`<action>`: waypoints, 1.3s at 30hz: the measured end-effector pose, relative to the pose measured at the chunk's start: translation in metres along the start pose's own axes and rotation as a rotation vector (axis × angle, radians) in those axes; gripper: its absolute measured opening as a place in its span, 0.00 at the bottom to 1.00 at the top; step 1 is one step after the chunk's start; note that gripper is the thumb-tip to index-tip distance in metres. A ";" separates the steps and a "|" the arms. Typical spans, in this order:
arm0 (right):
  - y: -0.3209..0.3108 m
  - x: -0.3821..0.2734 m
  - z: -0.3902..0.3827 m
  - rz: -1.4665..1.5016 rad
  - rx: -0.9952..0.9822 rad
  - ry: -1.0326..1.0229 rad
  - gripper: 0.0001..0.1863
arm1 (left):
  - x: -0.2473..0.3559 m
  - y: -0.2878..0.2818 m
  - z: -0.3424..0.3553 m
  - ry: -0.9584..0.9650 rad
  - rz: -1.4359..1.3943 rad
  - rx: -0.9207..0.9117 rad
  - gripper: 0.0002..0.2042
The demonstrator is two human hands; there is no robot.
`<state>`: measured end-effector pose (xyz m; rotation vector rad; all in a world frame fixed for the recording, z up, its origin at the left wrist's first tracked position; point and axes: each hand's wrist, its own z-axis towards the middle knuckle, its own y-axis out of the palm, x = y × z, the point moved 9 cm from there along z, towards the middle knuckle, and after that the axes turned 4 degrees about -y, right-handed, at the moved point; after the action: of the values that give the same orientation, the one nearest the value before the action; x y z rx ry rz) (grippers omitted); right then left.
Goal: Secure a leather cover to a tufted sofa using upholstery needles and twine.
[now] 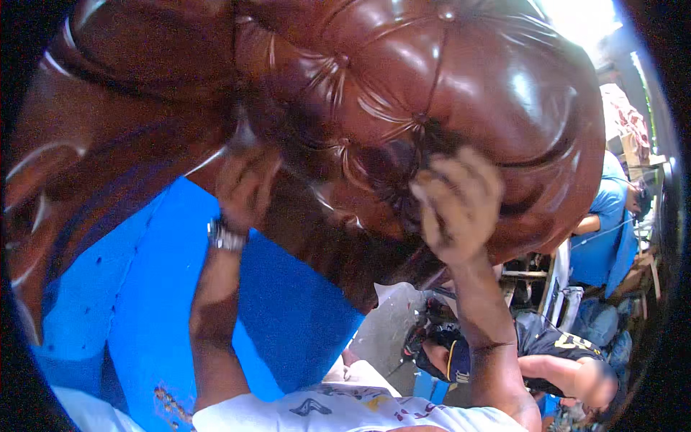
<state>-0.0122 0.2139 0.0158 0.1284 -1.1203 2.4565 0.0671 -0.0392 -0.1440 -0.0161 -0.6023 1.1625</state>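
Brown tufted leather upholstery (518,108), with buttons and gathered creases, fills the upper view, draped over a bright blue angular piece (144,288). My left hand (245,187), with a silver watch (224,235) at the wrist, is closed on a loose fold of leather at the left of the tufting; its fingers are shadowed and blurred. My right hand (457,205) is at the lower tufts, fingers curled toward the thumb and smeared; whatever lies between them is too indistinct to name.
At right, a person in blue (604,183) is partly hidden by the upholstery. Another person in dark shorts (536,324) is low at the lower right, near wooden and metal pieces (547,281) and assorted clutter. A grey floor (392,324) shows below the leather.
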 end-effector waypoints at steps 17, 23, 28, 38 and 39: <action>0.048 0.040 0.099 -0.528 -0.039 -0.122 0.28 | 0.081 0.079 0.196 0.757 -0.197 -0.014 0.20; 0.040 0.037 0.102 -0.504 -0.038 -0.193 0.13 | 0.087 0.078 0.196 0.761 -0.149 0.049 0.16; 0.049 0.043 0.107 -0.305 0.025 -0.237 0.13 | 0.089 0.075 0.194 0.715 -0.066 -0.003 0.12; 0.019 0.050 0.108 -0.191 0.071 -0.171 0.17 | 0.084 0.053 0.224 0.287 -0.451 0.032 0.07; 0.006 0.055 0.106 -0.169 0.106 -0.115 0.18 | 0.076 0.050 0.231 0.302 -0.466 0.045 0.07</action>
<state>-0.0737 0.1513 0.0969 0.3854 -0.9820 2.3817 -0.0602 -0.0204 0.0686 -0.0119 -0.2883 0.7014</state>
